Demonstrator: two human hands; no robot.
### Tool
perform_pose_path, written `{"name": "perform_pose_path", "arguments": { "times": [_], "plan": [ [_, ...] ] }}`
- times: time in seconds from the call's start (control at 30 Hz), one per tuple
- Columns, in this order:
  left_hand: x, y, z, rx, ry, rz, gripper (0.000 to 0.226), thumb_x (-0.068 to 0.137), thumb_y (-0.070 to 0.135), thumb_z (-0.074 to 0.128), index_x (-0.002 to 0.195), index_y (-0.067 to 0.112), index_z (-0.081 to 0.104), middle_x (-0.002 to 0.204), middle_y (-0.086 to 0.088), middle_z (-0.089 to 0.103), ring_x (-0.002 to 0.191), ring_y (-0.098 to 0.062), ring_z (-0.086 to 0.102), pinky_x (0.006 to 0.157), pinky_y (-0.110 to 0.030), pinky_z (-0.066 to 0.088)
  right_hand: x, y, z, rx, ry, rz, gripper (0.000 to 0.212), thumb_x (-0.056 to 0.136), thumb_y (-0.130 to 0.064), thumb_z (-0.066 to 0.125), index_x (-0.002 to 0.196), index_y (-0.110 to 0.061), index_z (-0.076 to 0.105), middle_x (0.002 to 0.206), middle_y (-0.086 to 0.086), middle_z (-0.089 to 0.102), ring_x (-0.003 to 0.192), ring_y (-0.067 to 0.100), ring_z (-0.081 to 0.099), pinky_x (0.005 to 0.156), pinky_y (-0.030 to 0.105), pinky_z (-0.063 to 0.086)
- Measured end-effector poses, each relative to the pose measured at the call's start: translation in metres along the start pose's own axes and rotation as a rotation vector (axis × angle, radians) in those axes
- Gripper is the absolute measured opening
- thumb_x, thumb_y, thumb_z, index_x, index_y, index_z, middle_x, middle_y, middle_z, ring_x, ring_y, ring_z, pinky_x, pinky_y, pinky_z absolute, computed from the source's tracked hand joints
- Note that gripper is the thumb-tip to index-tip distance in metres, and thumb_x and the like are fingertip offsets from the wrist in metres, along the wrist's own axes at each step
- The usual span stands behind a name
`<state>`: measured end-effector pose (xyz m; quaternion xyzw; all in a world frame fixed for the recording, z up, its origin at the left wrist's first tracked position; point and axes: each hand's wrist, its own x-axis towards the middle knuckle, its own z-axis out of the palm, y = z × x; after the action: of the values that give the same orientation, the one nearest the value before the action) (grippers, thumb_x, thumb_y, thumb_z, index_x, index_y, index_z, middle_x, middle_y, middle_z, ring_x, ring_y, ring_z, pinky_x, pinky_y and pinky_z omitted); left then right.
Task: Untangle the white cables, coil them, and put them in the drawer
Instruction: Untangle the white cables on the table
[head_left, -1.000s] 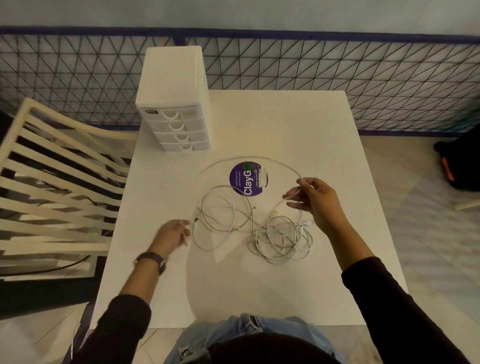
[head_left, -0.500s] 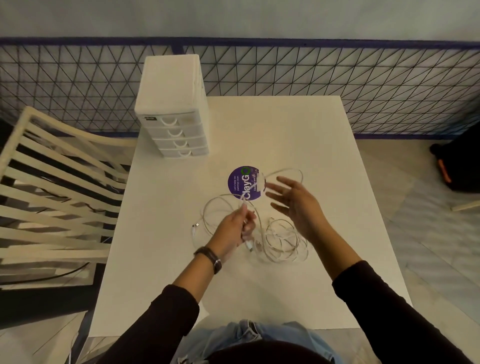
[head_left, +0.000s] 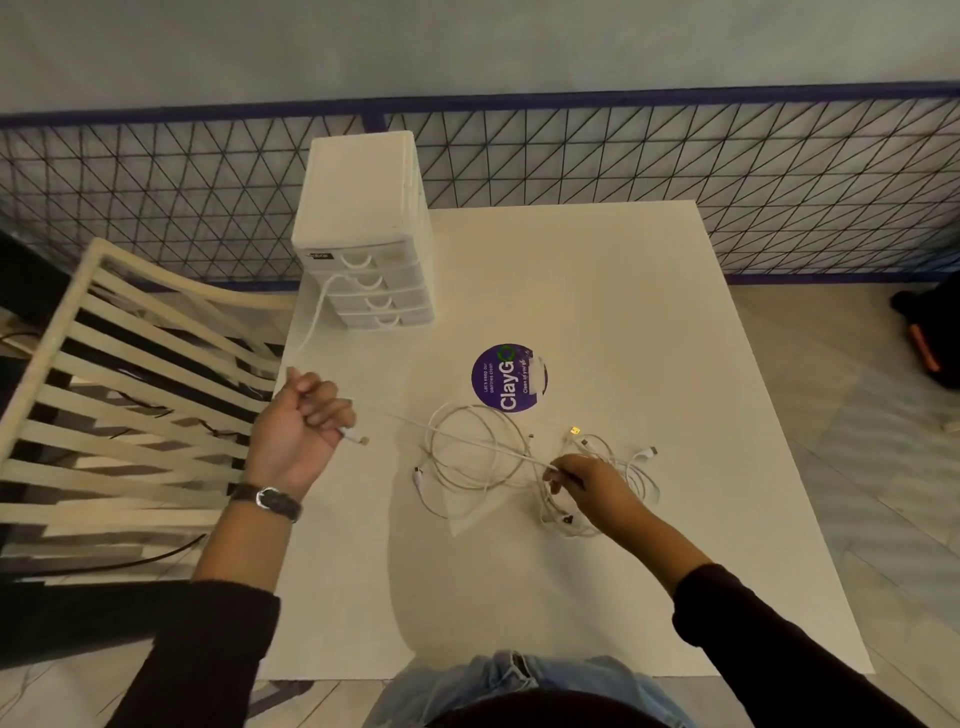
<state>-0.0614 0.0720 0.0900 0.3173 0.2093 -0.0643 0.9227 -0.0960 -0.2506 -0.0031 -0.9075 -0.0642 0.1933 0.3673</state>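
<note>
White cables are lying tangled on the desk, just beside a purple sticker. The left grip is curling round one strand, its plug sticking out, while the right grip is pinching that strand above the tangle. The drawer unit is standing at the far left.

The white counter carries a small drawer unit at its far-left corner, a purple round sticker, and tangled white cables.
</note>
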Motion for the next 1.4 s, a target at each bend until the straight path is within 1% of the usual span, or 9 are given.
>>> {"name": "perform_pose_path", "arguments": {
  "times": [0.2,0.37,0.63,0.8,0.9,0.97,1.07,1.2,1.4],
  "plan": [
    [-0.014,0.022,-0.036,0.026,0.123,0.13,0.04,0.094,0.037,0.038,0.058,0.023,0.049,0.044,0.011,0.036,0.04,-0.003,0.021,0.043,-0.013,0.025,0.02,-0.027,-0.004,0.15,-0.004,0.062,0.016,0.091,-0.023,0.059,0.092,-0.012,0.071,0.079,-0.002,0.067,0.069,0.012,0.064,0.072,0.031,0.052],
    [-0.017,0.013,-0.053,0.17,0.293,0.171,0.027,0.098,0.027,0.037,0.076,0.018,0.049,0.061,0.004,0.055,0.035,-0.002,0.031,0.039,-0.011,0.03,0.016,-0.035,-0.036,0.851,-0.1,0.129,0.029,0.08,0.001,0.068,0.108,-0.005,0.065,0.084,0.012,0.065,0.076,0.023,0.065,0.079,0.032,0.058],
    [-0.034,-0.025,-0.053,0.488,0.345,-0.081,0.021,0.099,0.014,0.038,0.088,0.011,0.056,0.084,-0.008,0.058,0.035,-0.001,0.034,0.037,-0.013,0.033,0.012,-0.035,-0.049,1.44,0.201,0.157,0.01,0.086,0.0,0.054,0.091,-0.003,0.062,0.066,0.004,0.066,0.062,0.014,0.066,0.074,0.027,0.058],
    [-0.049,-0.071,-0.038,0.895,0.192,-0.412,0.021,0.096,0.011,0.047,0.089,0.003,0.064,0.064,-0.005,0.062,0.038,-0.004,0.035,0.041,-0.016,0.032,0.017,-0.033,-0.059,1.831,0.369,0.088,0.028,0.082,-0.036,0.056,0.065,-0.017,0.065,0.066,-0.002,0.059,0.064,0.01,0.06,0.072,0.024,0.056],
    [-0.053,-0.103,-0.031,1.178,0.053,-0.636,0.03,0.098,0.024,0.046,0.086,0.005,0.068,0.06,-0.001,0.067,0.039,-0.006,0.042,0.044,-0.017,0.038,0.011,-0.03,-0.068,1.665,0.331,0.149,0.04,0.094,-0.044,0.04,0.066,-0.017,0.049,0.059,0.0,0.054,0.053,0.014,0.057,0.057,0.026,0.055],
    [-0.055,-0.124,-0.03,1.347,-0.044,-0.846,0.036,0.098,0.031,0.044,0.084,0.006,0.065,0.062,-0.003,0.067,0.041,-0.007,0.051,0.05,-0.02,0.049,0.003,-0.026,-0.074,1.3,0.229,0.229,0.039,0.1,-0.042,0.032,0.072,-0.017,0.043,0.054,0.003,0.045,0.037,0.012,0.035,0.038,0.02,0.035],
    [-0.055,-0.144,-0.026,1.698,-0.186,-1.028,0.038,0.095,0.043,0.044,0.081,0.011,0.058,0.079,-0.006,0.066,0.061,-0.012,0.061,0.069,-0.026,0.053,-0.011,-0.013,-0.074,0.649,0.093,0.352,0.035,0.099,-0.038,0.038,0.081,-0.01,0.049,0.057,0.006,0.048,0.039,0.013,0.03,0.038,0.021,0.025],
    [-0.04,-0.142,-0.007,2.17,-0.375,-0.862,0.05,0.095,0.049,0.038,0.098,0.005,0.062,0.083,-0.006,0.063,0.078,-0.02,0.057,0.071,-0.027,0.047,-0.036,0.012,-0.058,0.427,0.056,0.502,0.025,0.098,-0.027,0.044,0.092,-0.006,0.057,0.061,0.006,0.055,0.044,0.014,0.037,0.04,0.023,0.028],
    [0.004,-0.168,0.039,1.909,-0.385,-0.304,0.03,0.094,0.033,0.047,0.11,0.014,0.064,0.108,-0.004,0.066,0.1,-0.021,0.06,0.087,-0.032,0.047,-0.073,0.036,-0.039,0.509,0.092,0.624,0.024,0.098,-0.024,0.04,0.091,-0.01,0.058,0.063,0.006,0.058,0.046,0.016,0.035,0.042,0.024,0.028]
  ]
}}
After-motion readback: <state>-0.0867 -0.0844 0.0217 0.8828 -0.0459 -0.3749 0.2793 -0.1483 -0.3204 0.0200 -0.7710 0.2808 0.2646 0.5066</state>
